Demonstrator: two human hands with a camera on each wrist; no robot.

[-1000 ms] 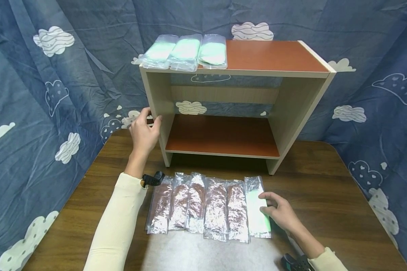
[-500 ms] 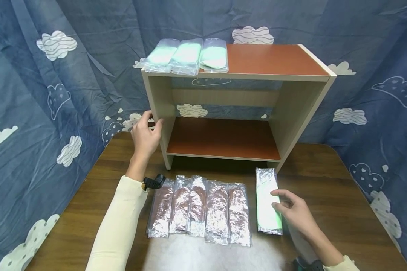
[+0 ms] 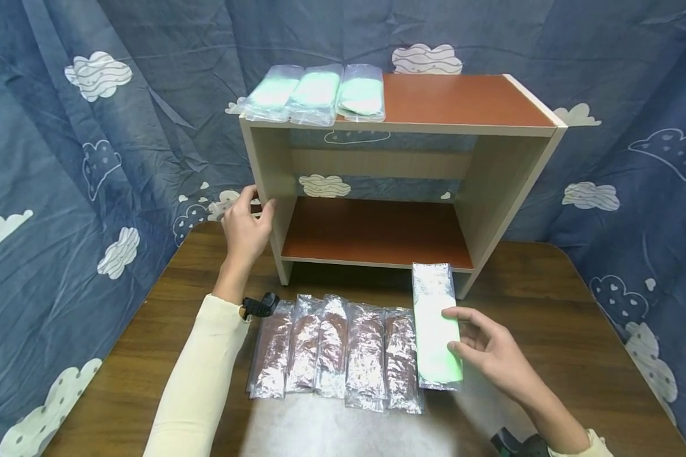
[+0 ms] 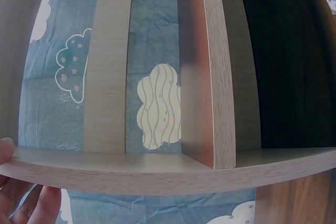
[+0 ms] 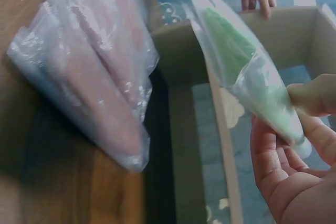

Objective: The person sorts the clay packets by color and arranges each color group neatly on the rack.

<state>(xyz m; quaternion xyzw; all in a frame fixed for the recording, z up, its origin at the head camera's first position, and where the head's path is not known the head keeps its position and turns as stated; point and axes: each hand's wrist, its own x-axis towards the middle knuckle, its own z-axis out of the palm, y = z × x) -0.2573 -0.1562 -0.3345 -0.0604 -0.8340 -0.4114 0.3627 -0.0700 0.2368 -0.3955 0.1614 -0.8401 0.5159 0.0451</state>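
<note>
Blue cloth (image 3: 166, 82) hangs behind and on both sides, with many creases and folds, and it carries white cloud prints (image 3: 119, 252), some filled and some only outlined. Before it stands a brown wooden table (image 3: 549, 285) with rounded far corners. On the table is a pale wood shelf unit (image 3: 451, 98), whose boards have reddish-brown tops; through its open back the cloth is visible. A whitish glare (image 3: 297, 428) brightens the near middle of the tabletop.

The shelf (image 3: 377, 228) admits entry; packets (image 3: 314, 96) block top left.
</note>
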